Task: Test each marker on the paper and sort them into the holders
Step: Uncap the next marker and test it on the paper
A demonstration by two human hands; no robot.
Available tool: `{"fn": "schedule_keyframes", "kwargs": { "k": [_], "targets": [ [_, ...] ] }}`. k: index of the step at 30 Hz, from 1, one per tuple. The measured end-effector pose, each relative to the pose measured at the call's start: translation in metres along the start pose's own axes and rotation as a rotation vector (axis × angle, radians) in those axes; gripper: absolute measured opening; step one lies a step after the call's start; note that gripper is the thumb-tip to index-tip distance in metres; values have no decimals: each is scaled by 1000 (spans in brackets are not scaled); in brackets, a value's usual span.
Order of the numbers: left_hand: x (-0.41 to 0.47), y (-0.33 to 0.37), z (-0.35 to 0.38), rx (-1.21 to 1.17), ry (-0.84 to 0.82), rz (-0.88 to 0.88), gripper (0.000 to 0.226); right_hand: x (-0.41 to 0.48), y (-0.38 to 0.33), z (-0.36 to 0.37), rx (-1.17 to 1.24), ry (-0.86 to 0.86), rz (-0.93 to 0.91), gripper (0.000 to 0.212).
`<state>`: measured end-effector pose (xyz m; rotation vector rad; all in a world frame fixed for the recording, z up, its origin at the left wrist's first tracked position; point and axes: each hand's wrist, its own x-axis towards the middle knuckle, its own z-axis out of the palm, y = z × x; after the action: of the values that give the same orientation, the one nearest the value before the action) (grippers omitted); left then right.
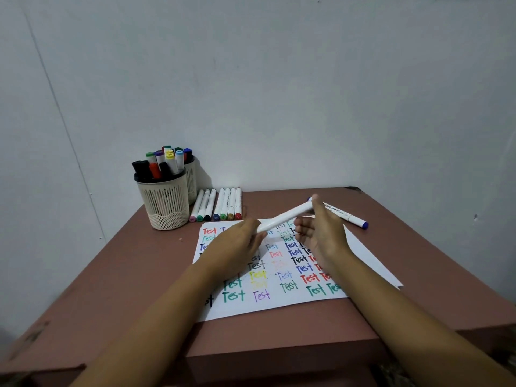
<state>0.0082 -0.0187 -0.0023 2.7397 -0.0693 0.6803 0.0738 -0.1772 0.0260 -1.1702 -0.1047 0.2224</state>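
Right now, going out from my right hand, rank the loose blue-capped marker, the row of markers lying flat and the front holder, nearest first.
1. Loose blue-capped marker, just behind and right of the right hand.
2. Row of markers, back left.
3. Front holder, farthest left.

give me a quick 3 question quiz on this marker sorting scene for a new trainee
1. True or false: the blue-capped marker at the far right is held in a hand.
2. How many markers lie in the row beside the holders? A) three B) seven C) ten
3. Fill the gap: the left hand and right hand both hold one white marker above the ____.
Key: 1 false; 2 B; 3 paper.
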Motion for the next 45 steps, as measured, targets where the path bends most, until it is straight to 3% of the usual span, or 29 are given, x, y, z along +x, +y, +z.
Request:
{"fn": "schedule_keyframes", "kwargs": {
  "k": [4, 6, 16, 21, 26, 30, 33, 39, 45],
  "targets": [
    [-2, 4, -2, 20, 11, 16, 26, 0, 14, 2, -164, -295, 32, 22],
    [-2, 6, -3, 15, 27, 28, 26, 1, 20, 1, -250, -346, -5, 18],
    [-1, 9, -6, -114, 102, 4, 38, 2, 19, 0, -213, -388, -115, 14],
    [-1, 6, -6, -202, 128, -99, 34, 0, 16, 2, -159, -369, -125, 10],
    [0, 1, -10, -340, 131, -277, 44, 8, -1, -8, 194, -194, -48, 10],
    [4, -3, -9, -403, 235, -373, 37, 18, -13, -27, 298, -157, 32, 29],
    [7, -6, -8, -422, 230, -418, 25, 25, -31, -40, 171, -110, -49, 8],
    [8, -10, -8, -469, 182, -455, 26, 26, -28, -71, -337, 141, -222, 31],
    [8, -12, -7, -432, 159, -442, 30, 24, -16, -74, -606, 177, -298, 29]
  ]
}}
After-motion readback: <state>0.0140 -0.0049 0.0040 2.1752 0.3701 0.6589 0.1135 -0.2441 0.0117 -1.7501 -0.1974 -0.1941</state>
